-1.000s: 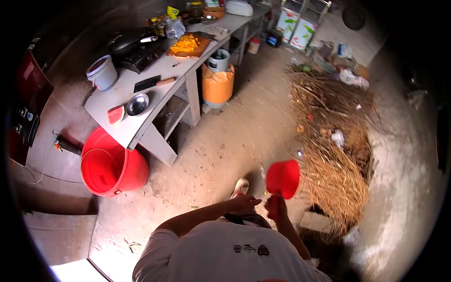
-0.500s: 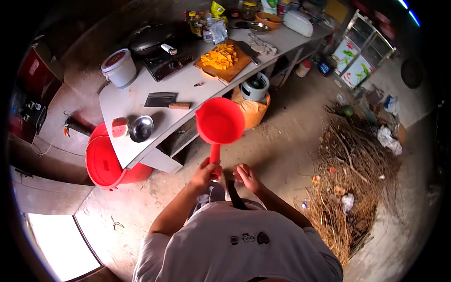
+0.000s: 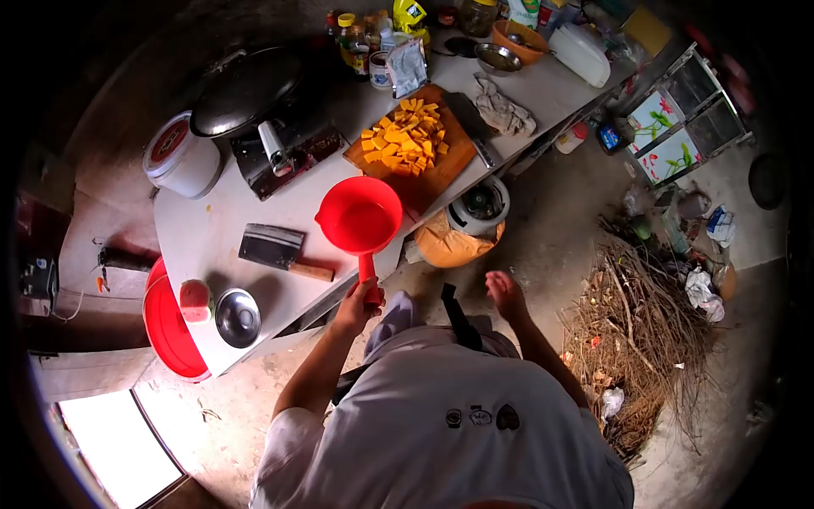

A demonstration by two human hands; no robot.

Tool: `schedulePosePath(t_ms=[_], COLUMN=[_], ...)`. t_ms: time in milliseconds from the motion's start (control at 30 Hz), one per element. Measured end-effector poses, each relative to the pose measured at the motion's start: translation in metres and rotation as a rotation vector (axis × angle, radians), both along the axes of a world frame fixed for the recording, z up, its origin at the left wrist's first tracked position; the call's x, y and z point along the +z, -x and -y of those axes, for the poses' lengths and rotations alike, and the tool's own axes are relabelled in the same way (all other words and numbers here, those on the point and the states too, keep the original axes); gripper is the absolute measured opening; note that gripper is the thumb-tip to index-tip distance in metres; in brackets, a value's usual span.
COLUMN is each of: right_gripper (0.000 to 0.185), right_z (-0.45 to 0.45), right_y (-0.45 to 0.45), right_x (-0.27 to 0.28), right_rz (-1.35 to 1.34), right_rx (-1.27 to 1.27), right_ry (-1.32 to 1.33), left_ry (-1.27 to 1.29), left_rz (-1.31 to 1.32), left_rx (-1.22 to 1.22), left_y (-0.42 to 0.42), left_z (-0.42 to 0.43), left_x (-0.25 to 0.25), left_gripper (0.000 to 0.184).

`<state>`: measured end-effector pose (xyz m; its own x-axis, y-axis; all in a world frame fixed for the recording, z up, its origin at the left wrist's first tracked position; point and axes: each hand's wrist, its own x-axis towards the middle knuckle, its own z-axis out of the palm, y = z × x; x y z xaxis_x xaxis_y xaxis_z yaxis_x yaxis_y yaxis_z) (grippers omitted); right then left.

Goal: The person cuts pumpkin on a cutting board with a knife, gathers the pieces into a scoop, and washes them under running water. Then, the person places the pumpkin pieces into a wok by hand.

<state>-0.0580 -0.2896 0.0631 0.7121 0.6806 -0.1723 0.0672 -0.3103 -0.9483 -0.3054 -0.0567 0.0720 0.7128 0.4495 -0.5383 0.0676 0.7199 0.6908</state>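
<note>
A pale counter (image 3: 188,242) runs along a dark wall (image 3: 140,89); near its far end stands a cabinet (image 3: 685,127) with 2 flowered panels (image 3: 653,119). The floor (image 3: 543,246) dims toward the cabinet; bright light (image 3: 119,441) fills the lower left.

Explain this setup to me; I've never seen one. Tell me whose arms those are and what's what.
There is no machine here: these are a person's own bare hands, seen from a camera worn on the head, looking forward and down. That is why their shirt fills the bottom.

The left hand grips a red dipper by its handle. The right hand shows nothing in it.

On the worktop lie a cleaver, a watermelon piece, a metal bowl and a cutting board bearing orange chunks.
</note>
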Motion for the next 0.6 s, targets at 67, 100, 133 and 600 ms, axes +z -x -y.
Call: schedulePosePath(t_ms=[67, 100, 133, 600], right_gripper=[0.024, 0.023, 0.023, 0.077], right_z=[-0.029, -0.046, -0.068, -0.284], right_y=[-0.052, -0.081, -0.112, -0.305], right_x=[-0.020, -0.041, -0.051, -0.055], right_rz=[0.158, 0.190, 0.271, 0.613], right_rx=[0.055, 0.058, 0.082, 0.485], right_ry=[-0.061, -0.099, -0.053, 0.777], left_ry=[-0.025, -0.052, -0.169, -1.285], left_rz=[-0.059, -0.108, -0.061, -0.832], left_rx=[0.057, 0.113, 0.127, 0.745], left_y=[-0.015, -0.021, -0.025, -0.140], left_z=[-0.010, -0.013, -0.014, 0.022], left_x=[-0.012, -0.017, -0.016, 0.037], left_gripper=[0.034, 0.035, 0.036, 0.035])
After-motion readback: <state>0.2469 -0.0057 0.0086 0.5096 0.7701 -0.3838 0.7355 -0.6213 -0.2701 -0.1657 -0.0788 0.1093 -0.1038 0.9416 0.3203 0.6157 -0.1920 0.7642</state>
